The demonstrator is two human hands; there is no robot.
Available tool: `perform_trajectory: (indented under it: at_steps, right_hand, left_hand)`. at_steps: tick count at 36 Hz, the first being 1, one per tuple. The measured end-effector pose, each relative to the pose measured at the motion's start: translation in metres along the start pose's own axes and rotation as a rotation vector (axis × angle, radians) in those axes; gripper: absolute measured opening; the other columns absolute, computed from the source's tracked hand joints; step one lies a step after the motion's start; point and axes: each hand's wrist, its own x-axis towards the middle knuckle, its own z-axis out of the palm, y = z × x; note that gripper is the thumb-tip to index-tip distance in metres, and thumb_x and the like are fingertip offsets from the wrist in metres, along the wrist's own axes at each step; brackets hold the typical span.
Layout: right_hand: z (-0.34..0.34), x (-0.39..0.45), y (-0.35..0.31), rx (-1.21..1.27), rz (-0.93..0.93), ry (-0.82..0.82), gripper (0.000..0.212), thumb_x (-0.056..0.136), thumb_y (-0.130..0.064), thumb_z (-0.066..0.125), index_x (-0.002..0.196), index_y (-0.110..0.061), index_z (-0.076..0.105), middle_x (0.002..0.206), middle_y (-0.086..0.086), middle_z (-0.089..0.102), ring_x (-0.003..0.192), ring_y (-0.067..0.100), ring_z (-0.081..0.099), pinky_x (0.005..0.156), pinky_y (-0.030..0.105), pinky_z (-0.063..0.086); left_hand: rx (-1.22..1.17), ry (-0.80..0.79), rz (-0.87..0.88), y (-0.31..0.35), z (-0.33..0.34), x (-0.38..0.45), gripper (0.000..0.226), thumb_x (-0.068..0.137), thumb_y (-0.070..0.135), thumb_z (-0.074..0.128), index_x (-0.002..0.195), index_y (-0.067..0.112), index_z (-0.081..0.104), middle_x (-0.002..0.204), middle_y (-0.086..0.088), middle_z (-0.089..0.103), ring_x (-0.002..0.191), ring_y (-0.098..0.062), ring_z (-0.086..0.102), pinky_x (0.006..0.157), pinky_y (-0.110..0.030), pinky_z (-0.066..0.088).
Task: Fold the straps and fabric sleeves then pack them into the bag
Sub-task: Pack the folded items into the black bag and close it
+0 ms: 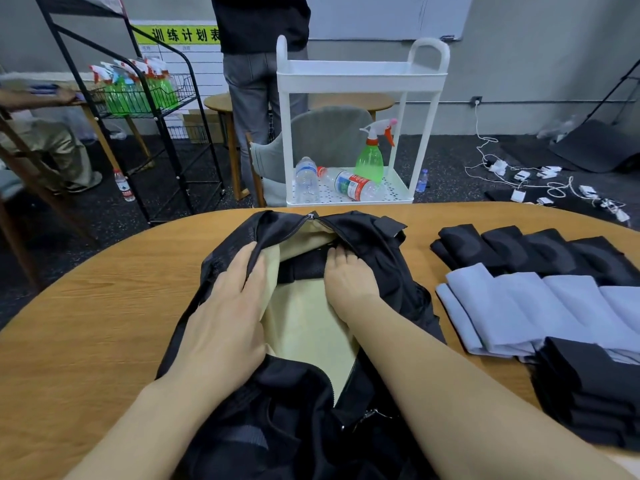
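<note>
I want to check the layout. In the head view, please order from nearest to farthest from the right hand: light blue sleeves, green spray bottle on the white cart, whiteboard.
From the right hand:
1. Light blue sleeves, on the table, right.
2. Green spray bottle, cart's lower shelf, beyond the table.
3. Whiteboard, back wall.

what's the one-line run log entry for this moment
left hand: holds bag open | right hand: pressing black item inside | folded sleeves: waiting on table
</note>
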Motion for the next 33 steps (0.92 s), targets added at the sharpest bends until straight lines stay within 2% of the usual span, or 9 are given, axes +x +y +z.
perform_trajectory:
  at_steps: [4,8,12,16,22,28,30,33]
  right_hand:
    - [0.000,-0.016,-0.005,-0.007,-0.019,0.028,0.064,0.100,-0.013,0.032,0.152,0.003,-0.002,0.158,0.026,0.007,0.146,0.036,0.012,0.117,0.039,0.019]
    - [0.000,-0.034,-0.016,-0.007,-0.077,-0.102,0.066,0.100,-0.014,0.028,0.154,-0.009,-0.011,0.158,0.028,-0.009,0.148,0.039,-0.004,0.120,0.047,0.008]
    - [-0.004,-0.036,-0.016,0.002,-0.074,-0.177,0.065,0.100,-0.017,0.026,0.154,-0.010,-0.010,0.159,0.023,-0.016,0.148,0.037,-0.012,0.120,0.051,0.000]
    - [-0.007,-0.033,-0.012,0.022,-0.065,-0.198,0.063,0.100,-0.017,0.025,0.155,-0.008,-0.007,0.161,0.016,-0.014,0.149,0.033,-0.011,0.119,0.052,0.001]
    - [-0.010,-0.026,-0.007,0.038,-0.082,-0.227,0.064,0.101,-0.019,0.028,0.155,-0.008,-0.004,0.162,0.014,-0.010,0.149,0.032,-0.007,0.119,0.051,0.005]
    - [-0.013,-0.026,-0.004,0.034,-0.097,-0.229,0.065,0.101,-0.020,0.031,0.155,-0.007,-0.004,0.162,0.014,-0.007,0.149,0.030,-0.005,0.119,0.050,0.007]
    - [-0.014,-0.029,-0.002,0.025,-0.112,-0.215,0.066,0.101,-0.019,0.030,0.155,-0.007,-0.006,0.162,0.014,-0.009,0.150,0.029,-0.006,0.120,0.049,0.007]
    - [-0.018,-0.041,0.002,0.059,-0.141,-0.157,0.063,0.101,-0.017,0.025,0.154,-0.006,-0.008,0.162,0.014,-0.009,0.150,0.027,-0.007,0.120,0.047,0.007]
  left_hand:
    - [0.022,-0.013,-0.006,0.000,-0.002,0.001,0.095,0.073,0.000,0.055,0.155,0.018,0.010,0.161,0.007,-0.006,0.137,-0.023,0.032,0.060,-0.023,0.037]
    - [0.070,-0.032,-0.032,0.005,-0.003,-0.001,0.094,0.079,0.003,0.054,0.155,0.019,0.002,0.160,0.008,-0.015,0.141,-0.018,0.024,0.067,-0.022,0.040]
    - [0.084,-0.054,-0.044,0.007,-0.005,-0.001,0.093,0.080,0.003,0.054,0.155,0.019,0.000,0.161,0.008,-0.016,0.142,-0.018,0.023,0.070,-0.024,0.044]
    - [0.119,-0.073,-0.053,0.009,-0.005,-0.001,0.094,0.081,0.004,0.053,0.155,0.020,-0.004,0.159,0.008,-0.019,0.142,-0.018,0.022,0.071,-0.023,0.045]
    - [0.142,-0.098,-0.063,0.013,-0.004,0.000,0.090,0.083,0.004,0.052,0.155,0.018,-0.001,0.160,0.005,-0.017,0.143,-0.020,0.019,0.082,-0.027,0.049]
    - [0.169,-0.111,-0.065,0.012,-0.004,0.003,0.092,0.083,0.006,0.054,0.155,0.017,-0.002,0.159,0.005,-0.019,0.143,-0.020,0.019,0.078,-0.024,0.047]
    - [0.183,-0.119,-0.070,0.012,-0.005,0.003,0.094,0.082,0.006,0.056,0.155,0.017,-0.003,0.159,0.005,-0.020,0.144,-0.020,0.018,0.077,-0.023,0.047]
    - [0.194,-0.135,-0.091,0.013,-0.006,0.001,0.097,0.082,0.007,0.058,0.154,0.016,-0.005,0.158,0.004,-0.021,0.145,-0.020,0.015,0.085,-0.026,0.047]
